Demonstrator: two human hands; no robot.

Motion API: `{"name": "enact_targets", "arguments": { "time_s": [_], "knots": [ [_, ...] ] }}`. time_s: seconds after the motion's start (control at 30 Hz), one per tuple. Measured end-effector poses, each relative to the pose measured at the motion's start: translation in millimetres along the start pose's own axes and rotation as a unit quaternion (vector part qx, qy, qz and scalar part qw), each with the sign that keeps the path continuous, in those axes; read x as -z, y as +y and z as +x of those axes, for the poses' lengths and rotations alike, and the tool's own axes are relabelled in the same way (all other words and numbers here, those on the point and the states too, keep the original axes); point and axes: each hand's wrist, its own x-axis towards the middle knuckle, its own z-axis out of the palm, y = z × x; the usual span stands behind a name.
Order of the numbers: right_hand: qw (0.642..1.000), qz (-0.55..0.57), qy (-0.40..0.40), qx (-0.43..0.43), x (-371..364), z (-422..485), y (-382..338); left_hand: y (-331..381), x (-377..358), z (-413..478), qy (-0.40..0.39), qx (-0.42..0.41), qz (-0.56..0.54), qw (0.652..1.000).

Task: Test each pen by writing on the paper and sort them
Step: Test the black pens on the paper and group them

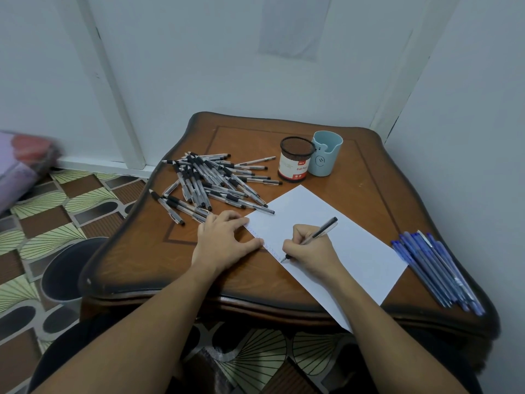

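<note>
A white sheet of paper (338, 237) lies slanted on the brown wooden table (369, 191). My right hand (311, 251) grips a clear pen with a black cap (322, 230), its tip touching the paper's left edge, where a row of small scribbles runs. My left hand (224, 241) rests flat on the table, with its fingertips pressing that same edge of the paper. A loose pile of several clear black-capped pens (210, 183) lies at the table's left. Several blue pens (439, 274) lie side by side at the right edge.
A black mesh pen cup (295, 160) and a light blue cup (325, 155) stand behind the paper. A dark bin (68, 268) sits on the patterned floor left of the table. White walls close in behind and to the right.
</note>
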Motion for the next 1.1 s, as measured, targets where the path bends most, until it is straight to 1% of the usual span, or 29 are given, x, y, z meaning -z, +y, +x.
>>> {"name": "enact_targets", "arguments": {
  "time_s": [0.17,0.3,0.37,0.5,0.83,1.1],
  "knots": [
    [1.000,-0.010,-0.004,0.000,0.3,0.2,-2.3,-0.5,-0.1,0.0,0.001,-0.003,0.003,1.000],
    [1.000,0.009,-0.003,-0.002,0.8,0.5,-2.5,-0.4,0.2,-0.6,0.006,-0.005,0.005,1.000],
    [1.000,-0.003,-0.003,0.001,0.5,-0.3,-2.8,0.0,0.6,-0.3,0.004,-0.004,0.006,1.000],
    [1.000,0.007,0.019,0.006,2.2,-1.2,-4.7,1.0,1.3,-1.1,0.003,-0.005,0.005,1.000],
    [1.000,-0.002,-0.006,0.001,2.5,-1.3,-3.4,2.9,3.3,-2.8,0.000,0.001,0.003,1.000],
    [1.000,-0.004,-0.001,-0.001,1.4,-1.8,-4.9,3.3,4.0,-2.9,0.000,0.000,0.000,1.000]
  ]
}}
